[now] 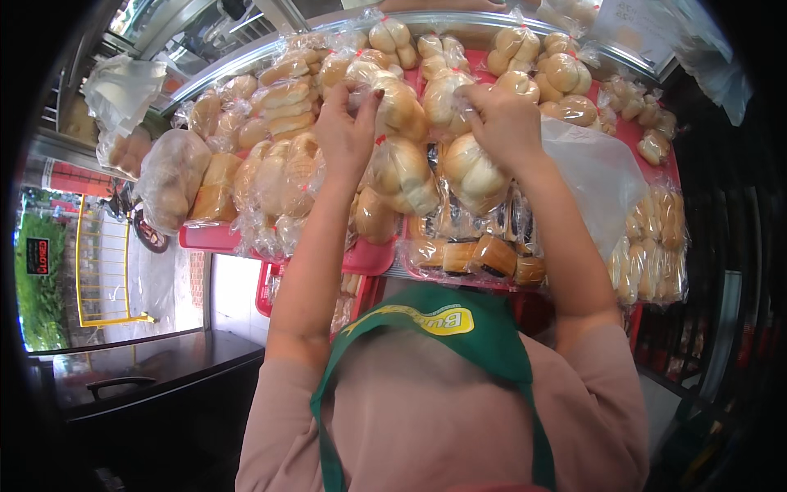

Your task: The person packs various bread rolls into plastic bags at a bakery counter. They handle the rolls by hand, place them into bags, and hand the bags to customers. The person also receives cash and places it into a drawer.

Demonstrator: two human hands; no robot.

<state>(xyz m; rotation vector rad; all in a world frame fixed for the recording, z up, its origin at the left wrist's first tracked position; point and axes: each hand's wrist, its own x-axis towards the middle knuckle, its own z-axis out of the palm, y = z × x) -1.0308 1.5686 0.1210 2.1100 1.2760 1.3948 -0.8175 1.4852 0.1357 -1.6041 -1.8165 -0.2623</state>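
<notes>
Left hand [348, 127]: thumb and fingers bent inward at the neck of a clear plastic bag of round golden buns [400, 107]. Film is see-through there, can't tell if it's gripped. Right hand [507, 127]: fingertips bent in at a clear plastic bag of pale round buns [447, 100]. Can't confirm a closed grip there either.

Both bags sit mid-display, between the hands. Fingers are up at the gathered film, probably because it gives purchase without squashing soft bread.

Just below: a red-tied clear bag of large round buns [402, 176] and a clear bag of a ridged, golden-topped bun [474, 174]. Both crowd the space between the forearms. Nearer the body, a clear pack of dark-filled roll slices [471, 256] lies low on a red plastic tray [373, 261], likely kept flat so the pieces stay lined up.

Right: a translucent whitish plastic sheet [594, 172] partly covers what's beside the forearm; past it, clear packs of long slim rolls [656, 238].

Left: a rectangular golden loaf [217, 189] against a cloudy plastic bag of bread [174, 180].

Far side: a curved metal rail [246, 61] bounds the display, probably limiting reach that way. Bags touch nearly everywhere, so side clearance looks tight.
</notes>
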